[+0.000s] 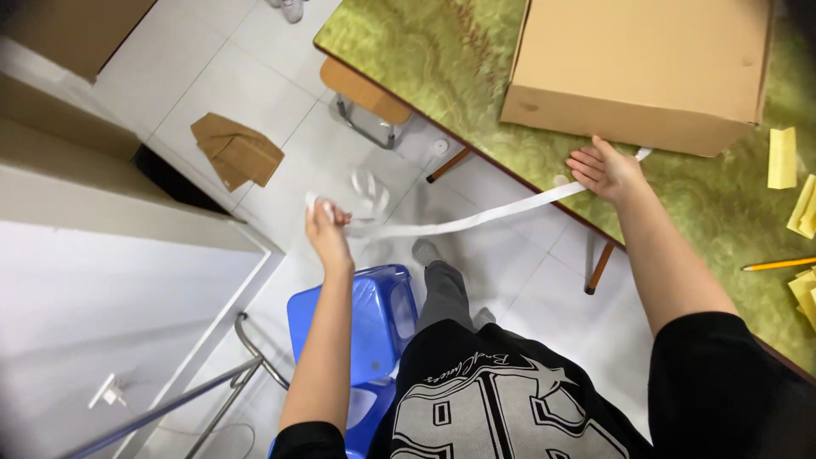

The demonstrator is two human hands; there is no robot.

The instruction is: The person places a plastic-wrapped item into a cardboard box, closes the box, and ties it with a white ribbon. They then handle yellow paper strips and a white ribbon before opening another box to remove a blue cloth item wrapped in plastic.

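Over the tiled floor point(255, 68), beside a table covered in a mottled green cloth point(408, 51), a long white strip point(476, 219) (paper or tape, it is hard to say which) stretches between the person's two hands. The left hand point(327, 229) is raised out over the floor with its fingers closed round one end of the strip; a blurred loop of the same white material hangs just beside it. From there the strip sags slightly and runs up to the table edge, where the right hand point(605, 170) lies on it, palm down and fingers spread flat, pinning it against the cloth rather than clasping it. A short white end shows past the hand, close under the cardboard box point(637, 68).

That large closed box stands on the table just beyond the right hand's fingertips. Further right on the cloth lie several yellow slips of paper point(784, 157) and a yellow pencil point(778, 265), well apart from the hand.

Below the left arm is a blue plastic chair point(357, 319), and the person's leg in grey trousers point(446, 293) reaches toward the floor beside it. A folded piece of brown cardboard point(236, 151) lies on the tiles, and a wooden stool point(365, 93) is tucked at the table's edge.
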